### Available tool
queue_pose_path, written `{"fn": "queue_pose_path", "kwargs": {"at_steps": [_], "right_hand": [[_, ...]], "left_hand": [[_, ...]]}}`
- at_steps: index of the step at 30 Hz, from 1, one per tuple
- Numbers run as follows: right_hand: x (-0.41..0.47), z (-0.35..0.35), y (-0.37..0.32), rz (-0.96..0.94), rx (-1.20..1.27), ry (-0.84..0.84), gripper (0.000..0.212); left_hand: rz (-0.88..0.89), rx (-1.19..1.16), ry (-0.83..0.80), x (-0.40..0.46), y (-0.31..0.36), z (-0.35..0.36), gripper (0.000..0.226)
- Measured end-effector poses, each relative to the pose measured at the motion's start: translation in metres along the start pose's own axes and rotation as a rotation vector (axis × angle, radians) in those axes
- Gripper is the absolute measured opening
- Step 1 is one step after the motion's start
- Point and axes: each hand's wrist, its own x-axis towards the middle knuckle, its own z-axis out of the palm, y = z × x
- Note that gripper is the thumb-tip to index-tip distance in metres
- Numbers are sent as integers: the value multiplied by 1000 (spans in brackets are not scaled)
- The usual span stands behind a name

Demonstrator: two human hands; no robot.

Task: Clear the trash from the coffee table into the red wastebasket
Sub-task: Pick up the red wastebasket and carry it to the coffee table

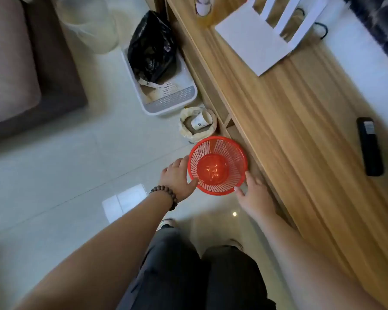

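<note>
The red wastebasket (217,165), a round mesh basket with nothing inside, stands on the tiled floor against the side of the wooden coffee table (300,113). My left hand (177,175) cups its left side with the thumb on the rim. My right hand (254,193) holds the rim at the lower right, thumb and fingers against it. On the table lie a white router (253,39), a black remote (370,146) and, at the far end, a blurred paper cup (203,5).
A small bag holding a paper cup (198,125) sits on the floor just beyond the basket. Behind it stands a white tray with a black plastic bag (152,45). A clear bucket (90,25) and a sofa (11,63) are at the left. My legs are below.
</note>
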Motion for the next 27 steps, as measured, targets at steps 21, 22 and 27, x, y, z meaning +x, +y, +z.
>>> {"fn": "queue_pose_path", "kwargs": {"at_steps": [21,22,27], "right_hand": [[32,12,-23,2,295,67,65],[17,-6,-36,-9,286,73,67],[-58,-113,-96,-127,269,114,66]], "left_hand": [[-135,-205,337,35,-36,-7,26],[-142,-209,358,16,-33,-27,25],[-153,-263,452,-76,-5,-138,28]]}}
